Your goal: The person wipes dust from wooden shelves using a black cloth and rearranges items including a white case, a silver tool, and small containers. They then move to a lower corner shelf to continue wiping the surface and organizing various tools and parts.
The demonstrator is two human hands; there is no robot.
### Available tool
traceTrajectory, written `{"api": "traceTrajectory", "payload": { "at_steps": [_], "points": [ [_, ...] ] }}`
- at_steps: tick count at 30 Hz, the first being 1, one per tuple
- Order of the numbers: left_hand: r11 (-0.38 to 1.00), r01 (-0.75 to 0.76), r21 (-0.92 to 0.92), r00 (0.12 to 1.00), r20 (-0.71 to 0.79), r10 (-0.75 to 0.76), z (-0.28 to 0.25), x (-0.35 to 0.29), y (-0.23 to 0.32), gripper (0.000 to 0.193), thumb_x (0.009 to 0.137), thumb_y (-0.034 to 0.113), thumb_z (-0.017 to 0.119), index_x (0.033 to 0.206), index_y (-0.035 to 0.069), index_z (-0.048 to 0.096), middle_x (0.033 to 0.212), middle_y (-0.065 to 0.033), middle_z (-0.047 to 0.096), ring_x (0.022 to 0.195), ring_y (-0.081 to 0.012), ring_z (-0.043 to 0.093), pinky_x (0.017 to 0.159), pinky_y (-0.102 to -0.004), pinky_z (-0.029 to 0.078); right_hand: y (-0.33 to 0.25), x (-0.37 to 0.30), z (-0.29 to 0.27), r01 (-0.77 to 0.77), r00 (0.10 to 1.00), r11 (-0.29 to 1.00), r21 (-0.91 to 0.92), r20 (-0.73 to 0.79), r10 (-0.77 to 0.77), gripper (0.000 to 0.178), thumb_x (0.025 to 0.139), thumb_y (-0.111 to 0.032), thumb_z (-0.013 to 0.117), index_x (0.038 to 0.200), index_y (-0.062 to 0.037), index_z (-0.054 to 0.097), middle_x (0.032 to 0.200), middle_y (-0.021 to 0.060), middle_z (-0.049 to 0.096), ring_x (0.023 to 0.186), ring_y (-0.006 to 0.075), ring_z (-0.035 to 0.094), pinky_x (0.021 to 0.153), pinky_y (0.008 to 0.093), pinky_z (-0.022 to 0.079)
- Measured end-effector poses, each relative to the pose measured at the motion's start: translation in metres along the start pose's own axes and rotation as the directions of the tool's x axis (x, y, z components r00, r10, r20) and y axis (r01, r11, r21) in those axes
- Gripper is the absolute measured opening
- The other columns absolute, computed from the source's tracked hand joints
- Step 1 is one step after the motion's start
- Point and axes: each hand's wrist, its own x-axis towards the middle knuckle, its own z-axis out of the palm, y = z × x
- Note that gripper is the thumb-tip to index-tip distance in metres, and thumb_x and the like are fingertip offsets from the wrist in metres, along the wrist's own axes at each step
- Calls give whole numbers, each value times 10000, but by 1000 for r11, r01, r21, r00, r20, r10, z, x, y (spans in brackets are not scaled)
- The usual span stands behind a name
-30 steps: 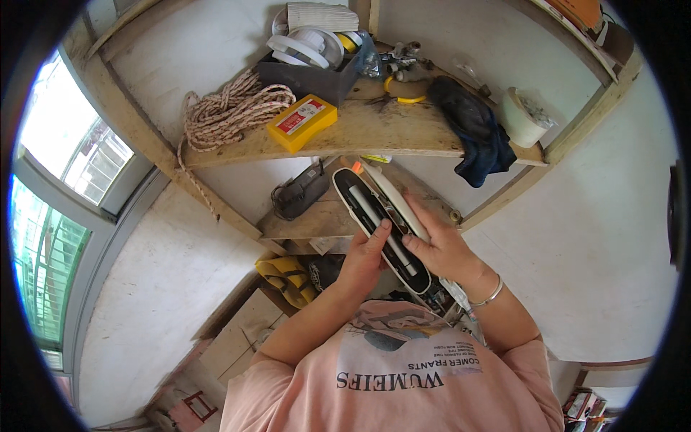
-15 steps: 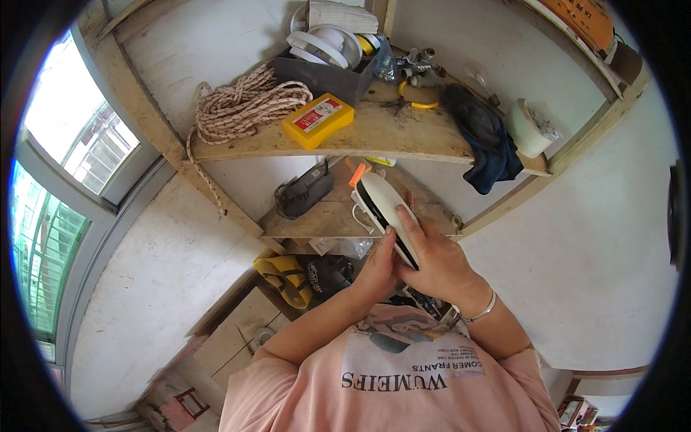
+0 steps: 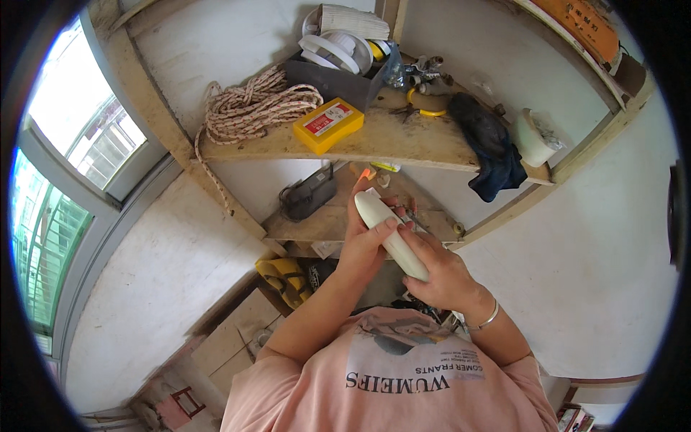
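Note:
Between both my hands is a long, rounded white device (image 3: 392, 241), its smooth side facing up and tilted from upper left to lower right. My left hand (image 3: 366, 234) wraps its far-left side, thumb pressed on top and fingers partly hidden behind it. My right hand (image 3: 443, 270), with a bangle on the wrist, grips the near right side, fingertips against the casing. A small orange piece (image 3: 368, 173) shows just past my left fingertips; whether it belongs to the device, I cannot tell.
The corner shelf above carries coiled rope (image 3: 255, 108), a yellow box (image 3: 328, 126), a dark bin (image 3: 335, 79) of white parts, yellow-handled pliers (image 3: 430, 111) and a dark cloth (image 3: 486, 147) hanging over its edge. A black case (image 3: 308, 193) lies on the lower shelf. A window (image 3: 79, 108) is at left.
The device has been rolled over, so its black stripe is out of sight and plain white faces up. My left hand has moved farther up along its left side.

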Motion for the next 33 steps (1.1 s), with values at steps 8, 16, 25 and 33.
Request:
{"api": "traceTrajectory", "payload": {
  "at_steps": [8, 16, 25, 33],
  "points": [
    [964, -157, -214, 986, -85, 141, -1, 13, 24, 772, 649, 50, 554, 1289, 276, 185, 983, -71, 441, 931, -199, 471, 850, -495, 425, 34, -21, -10, -427, 900, 167, 889, 401, 169, 647, 763, -284, 613, 1260, 9, 319, 997, 148, 550, 820, 226, 584, 693, 329, 487],
    [984, -167, -60, 986, 10, 168, -14, 16, 28, 708, 680, 263, 631, 1283, 159, 275, 1039, -92, 473, 982, -213, 472, 888, -466, 400, 29, -25, -3, -304, 934, 154, 940, 261, 245, 526, 759, -229, 621, 1148, 73, 436, 858, 112, 582, 727, 149, 582, 588, 231, 501],
    [936, 220, 273, 975, -31, -220, -43, -1, 62, 366, 779, 164, 558, 1050, -73, 493, 878, -175, 605, 720, -250, 626, 561, -334, 550, 57, -17, -43, -310, 950, 446, 840, 257, 177, 499, 754, -154, 649, 1170, 35, 451, 906, 88, 581, 747, 115, 561, 635, 234, 483],
    [956, 169, 239, 980, -141, -138, -29, -7, 69, 426, 736, 179, 573, 1033, -111, 478, 851, -202, 604, 675, -278, 630, 539, -314, 551, 110, 30, -83, 28, 960, 986, 165, -281, 19, 520, 756, -255, 635, 1204, -65, 452, 975, 111, 576, 818, 255, 566, 726, 315, 464]
  ]
}}
